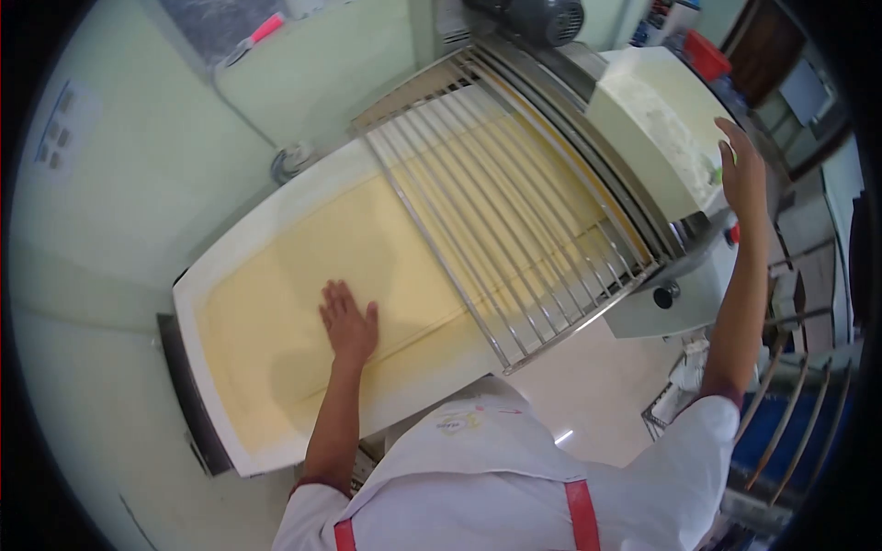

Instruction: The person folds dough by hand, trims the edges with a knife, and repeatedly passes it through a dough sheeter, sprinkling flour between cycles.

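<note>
A wide, flat sheet of pale yellow dough [276, 275] lies on a white belt [216, 386] and runs under a metal bar guard [459, 211]. My left hand [349, 323] rests palm down on the dough, its fingers spread, left of the guard. On the right, my right hand [742, 174] is raised beside the white machine housing [643, 119], near a green button and a red knob [732, 234]. Its fingers are apart and nothing shows in it.
A motor [551, 20] sits behind the rollers at the top. A cable and plug [292, 158] hang by the pale green wall. At the right are a red container [706, 55] and a rack [795, 413]. A black knob [666, 294] sticks out below the housing.
</note>
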`<state>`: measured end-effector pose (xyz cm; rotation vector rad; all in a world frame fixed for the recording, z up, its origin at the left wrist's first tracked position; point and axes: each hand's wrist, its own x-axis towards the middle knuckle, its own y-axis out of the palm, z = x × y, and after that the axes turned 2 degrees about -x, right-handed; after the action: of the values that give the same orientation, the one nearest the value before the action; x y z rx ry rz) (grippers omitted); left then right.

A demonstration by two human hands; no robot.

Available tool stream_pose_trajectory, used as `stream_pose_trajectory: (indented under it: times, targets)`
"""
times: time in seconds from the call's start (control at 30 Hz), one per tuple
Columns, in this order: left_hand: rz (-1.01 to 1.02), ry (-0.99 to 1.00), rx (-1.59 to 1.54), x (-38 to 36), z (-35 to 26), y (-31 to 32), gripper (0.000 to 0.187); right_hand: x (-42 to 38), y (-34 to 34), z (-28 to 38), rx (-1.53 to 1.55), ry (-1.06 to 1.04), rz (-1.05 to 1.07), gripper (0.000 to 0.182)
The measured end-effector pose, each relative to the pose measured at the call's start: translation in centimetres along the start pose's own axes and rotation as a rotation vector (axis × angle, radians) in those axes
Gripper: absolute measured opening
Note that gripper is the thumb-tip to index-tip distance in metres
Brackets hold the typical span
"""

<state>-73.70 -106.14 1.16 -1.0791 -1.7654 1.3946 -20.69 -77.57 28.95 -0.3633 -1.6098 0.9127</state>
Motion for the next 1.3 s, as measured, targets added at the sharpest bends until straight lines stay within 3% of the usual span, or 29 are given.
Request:
stream_pose_trajectory:
  times: [0.03, 0.13, 0.2, 0.27, 0.33, 0.4, 0.47, 0.53, 0.57, 0.63, 0.73, 0.8, 0.83, 0.9, 0.97, 1.03, 1.17, 1.23, 1.3]
  targets:
    - [-0.001, -0.005, 0.001, 0.1, -0.4, -0.1, 0.076, 1.5, 2.1, -1.5, 0.036, -0.064, 0.085, 0.024]
    - [-0.039, -0.069, 0.019, 0.1, 1.0, 0.3, 0.074, 3.7, 6.5, -5.6, -0.130, 0.018, 0.753, 0.024]
    - [-0.074, -0.105, 0.017, -0.8, 3.1, 0.2, 0.073, 1.9, 7.5, -6.5, 0.106, -0.067, 0.570, 0.024]
    - [-0.113, -0.106, 0.003, -2.0, 6.4, -0.7, 0.073, 2.2, 7.6, -6.3, -0.010, -0.017, 0.738, 0.025]
    - [-0.093, -0.164, 0.002, -3.1, 10.0, -1.9, 0.073, 1.5, 8.6, -8.8, 0.004, -0.053, 0.591, 0.025]
    - [-0.106, -0.234, 0.006, -4.5, 14.4, -2.8, 0.073, 2.2, 9.3, -13.2, 0.279, 0.300, 0.655, 0.030]
    - [-0.147, -0.315, 0.014, -5.8, 19.9, -3.3, 0.072, 1.5, 6.6, -14.8, 0.813, 0.566, 0.475, 0.035]
    - [-0.133, -0.271, 0.014, -5.3, 22.7, -3.7, 0.070, 1.6, 6.3, -21.2, 1.391, 0.823, 0.180, 0.038]
    - [-0.092, -0.212, 0.040, -3.8, 22.4, -3.2, 0.069, 1.4, 5.8, -26.0, 1.398, 0.841, 0.105, 0.038]
    - [-0.048, -0.051, 0.028, -0.3, 19.7, -3.0, 0.066, -1.1, 4.0, -27.4, 1.361, 0.829, -0.014, 0.038]
    - [-0.055, 0.134, -0.051, 3.4, 15.2, -2.5, 0.061, -3.6, -2.6, -9.5, 1.338, 1.048, -0.326, 0.015]
    - [-0.084, 0.132, -0.028, 3.2, 16.8, -2.5, 0.059, -4.1, -6.3, -1.4, 1.295, 1.111, -0.408, 0.025]
    - [-0.098, 0.128, -0.013, 2.9, 17.6, -2.6, 0.058, -5.0, -6.7, -3.7, 1.218, 1.073, -0.426, 0.019]
    - [-0.065, 0.117, 0.046, 2.2, 20.4, -3.6, 0.058, -6.7, -7.8, -14.2, 0.836, 0.798, -0.363, 0.018]
    - [-0.045, 0.110, 0.054, 0.9, 23.4, -4.5, 0.057, -8.5, -8.5, -22.4, 0.120, 0.205, -0.358, 0.030]
    - [-0.038, 0.106, 0.027, -0.3, 26.7, -5.2, 0.056, -7.0, -7.0, -21.9, -0.019, 0.316, -0.293, 0.031]
    - [-0.074, -0.102, 0.040, -3.1, 29.0, -5.3, 0.059, -5.4, -1.0, -18.3, -0.136, 0.528, -0.064, 0.033]
    - [-0.156, -0.239, 0.087, -3.7, 29.5, -4.9, 0.061, -5.1, 2.4, -16.7, -0.140, 0.491, -0.061, 0.034]
    - [-0.193, -0.355, 0.100, -4.5, 29.7, -4.9, 0.064, -4.8, 4.1, -10.2, -0.027, 0.376, -0.169, 0.035]
